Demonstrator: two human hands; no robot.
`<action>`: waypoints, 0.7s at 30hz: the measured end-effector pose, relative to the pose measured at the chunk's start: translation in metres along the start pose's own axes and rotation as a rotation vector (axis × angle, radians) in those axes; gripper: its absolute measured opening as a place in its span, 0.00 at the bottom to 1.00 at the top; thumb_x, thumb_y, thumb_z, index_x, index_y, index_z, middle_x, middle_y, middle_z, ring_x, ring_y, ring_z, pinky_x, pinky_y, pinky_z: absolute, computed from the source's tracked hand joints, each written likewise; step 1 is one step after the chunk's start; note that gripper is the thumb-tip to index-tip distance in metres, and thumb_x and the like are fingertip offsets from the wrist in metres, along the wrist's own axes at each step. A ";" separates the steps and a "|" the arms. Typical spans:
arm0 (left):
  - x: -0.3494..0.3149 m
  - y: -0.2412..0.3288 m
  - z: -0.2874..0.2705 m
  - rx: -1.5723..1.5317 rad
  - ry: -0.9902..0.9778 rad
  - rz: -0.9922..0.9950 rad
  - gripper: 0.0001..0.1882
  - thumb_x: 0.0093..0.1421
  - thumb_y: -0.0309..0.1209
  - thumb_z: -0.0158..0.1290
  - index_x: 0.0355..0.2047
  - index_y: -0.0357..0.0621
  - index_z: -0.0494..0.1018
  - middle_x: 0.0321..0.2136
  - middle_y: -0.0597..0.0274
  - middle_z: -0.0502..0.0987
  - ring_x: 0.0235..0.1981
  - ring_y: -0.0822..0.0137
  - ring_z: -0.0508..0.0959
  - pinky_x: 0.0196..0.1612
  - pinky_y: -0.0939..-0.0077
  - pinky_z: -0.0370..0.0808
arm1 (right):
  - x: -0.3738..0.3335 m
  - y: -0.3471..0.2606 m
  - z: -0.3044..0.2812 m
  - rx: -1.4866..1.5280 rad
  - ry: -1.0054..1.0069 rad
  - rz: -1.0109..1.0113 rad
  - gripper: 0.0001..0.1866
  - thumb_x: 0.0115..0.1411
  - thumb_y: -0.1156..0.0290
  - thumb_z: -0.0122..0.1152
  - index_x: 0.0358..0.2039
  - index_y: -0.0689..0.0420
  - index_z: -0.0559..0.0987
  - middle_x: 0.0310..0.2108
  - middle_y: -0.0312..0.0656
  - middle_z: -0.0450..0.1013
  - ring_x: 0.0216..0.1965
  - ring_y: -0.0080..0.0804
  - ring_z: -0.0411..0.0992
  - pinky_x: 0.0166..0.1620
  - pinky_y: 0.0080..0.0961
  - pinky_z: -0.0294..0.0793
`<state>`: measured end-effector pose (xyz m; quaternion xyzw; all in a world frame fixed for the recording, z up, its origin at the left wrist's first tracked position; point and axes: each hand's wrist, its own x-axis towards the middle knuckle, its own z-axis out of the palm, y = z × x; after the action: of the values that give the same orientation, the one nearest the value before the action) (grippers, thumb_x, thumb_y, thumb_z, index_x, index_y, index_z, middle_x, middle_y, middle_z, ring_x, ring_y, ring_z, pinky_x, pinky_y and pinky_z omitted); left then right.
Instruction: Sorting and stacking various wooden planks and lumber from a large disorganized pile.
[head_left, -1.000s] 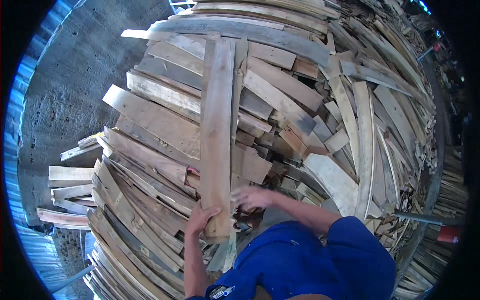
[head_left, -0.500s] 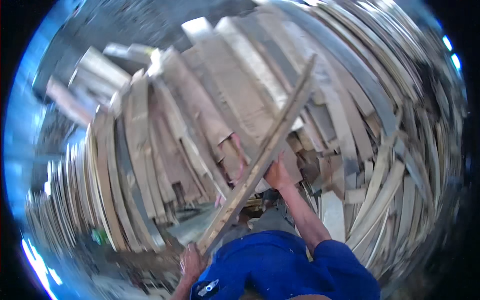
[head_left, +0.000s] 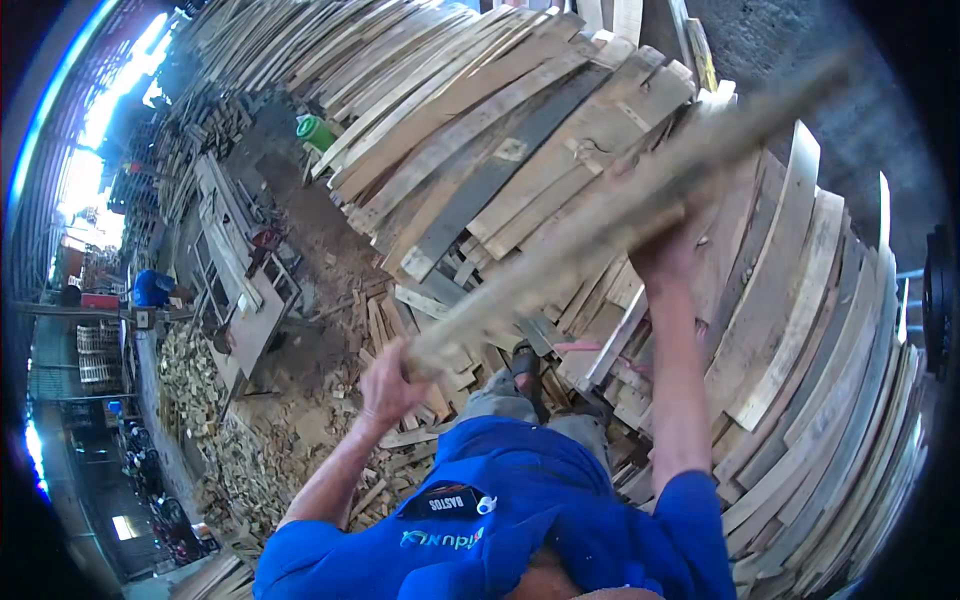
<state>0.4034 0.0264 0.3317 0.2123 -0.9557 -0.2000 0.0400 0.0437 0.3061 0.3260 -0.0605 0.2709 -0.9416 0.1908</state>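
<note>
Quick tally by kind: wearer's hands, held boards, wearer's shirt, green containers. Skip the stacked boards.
Hands: 2 (left hand, right hand)
Held board: 1
Blue shirt: 1
Green container: 1
Total: 5

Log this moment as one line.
left hand: gripping plank at near end | right hand: against plank farther along, blurred | plank: raised, slanting | around: stacked boards, green container
</note>
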 end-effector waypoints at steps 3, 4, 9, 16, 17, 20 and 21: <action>0.067 -0.020 -0.043 -0.043 0.145 0.044 0.30 0.49 0.41 0.69 0.48 0.41 0.71 0.42 0.44 0.78 0.43 0.47 0.80 0.42 0.59 0.77 | 0.078 -0.005 0.068 -0.240 0.110 0.215 0.43 0.61 0.31 0.52 0.61 0.56 0.66 0.51 0.42 0.72 0.56 0.37 0.71 0.56 0.38 0.72; 0.095 -0.031 -0.050 0.036 0.173 0.016 0.30 0.49 0.40 0.68 0.48 0.41 0.71 0.42 0.44 0.78 0.43 0.47 0.80 0.42 0.58 0.77 | 0.099 0.003 0.059 -0.312 0.000 0.092 0.36 0.63 0.36 0.54 0.55 0.57 0.71 0.43 0.40 0.75 0.48 0.35 0.75 0.50 0.35 0.74; 0.247 -0.156 -0.079 0.631 0.279 0.178 0.41 0.56 0.53 0.61 0.60 0.36 0.66 0.55 0.39 0.73 0.56 0.45 0.75 0.58 0.56 0.72 | 0.096 0.056 0.007 -0.629 -0.042 0.108 0.25 0.68 0.48 0.55 0.52 0.58 0.75 0.45 0.42 0.77 0.44 0.35 0.77 0.47 0.36 0.78; 0.304 -0.015 0.030 0.241 -0.525 0.135 0.30 0.59 0.52 0.58 0.42 0.31 0.78 0.40 0.33 0.79 0.44 0.40 0.78 0.50 0.48 0.72 | -0.163 0.064 -0.168 -0.548 0.790 0.597 0.26 0.60 0.46 0.65 0.45 0.57 0.78 0.32 0.39 0.76 0.33 0.25 0.75 0.36 0.27 0.76; 0.316 -0.090 0.057 0.450 -0.559 0.298 0.27 0.60 0.49 0.59 0.40 0.30 0.78 0.37 0.37 0.80 0.39 0.42 0.79 0.45 0.51 0.73 | -0.182 0.077 -0.210 -0.546 0.768 0.530 0.28 0.58 0.44 0.66 0.43 0.57 0.79 0.33 0.41 0.76 0.33 0.26 0.75 0.35 0.27 0.76; 0.232 -0.064 0.141 0.073 -1.079 0.036 0.27 0.60 0.47 0.60 0.46 0.33 0.78 0.40 0.44 0.81 0.42 0.50 0.80 0.49 0.60 0.75 | -0.291 0.014 -0.213 -0.848 0.946 0.114 0.28 0.66 0.41 0.52 0.26 0.54 0.81 0.26 0.39 0.75 0.31 0.28 0.72 0.34 0.37 0.71; 0.212 -0.053 0.172 0.182 -1.091 0.400 0.29 0.60 0.45 0.59 0.51 0.32 0.75 0.44 0.43 0.81 0.46 0.57 0.80 0.51 0.63 0.74 | -0.349 -0.004 -0.264 -1.349 1.133 0.203 0.27 0.67 0.45 0.50 0.28 0.56 0.81 0.27 0.46 0.77 0.31 0.36 0.75 0.37 0.39 0.72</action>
<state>0.2038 -0.0438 0.1508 -0.1033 -0.8730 -0.1862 -0.4388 0.3064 0.5749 0.1006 0.3393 0.8262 -0.4483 0.0342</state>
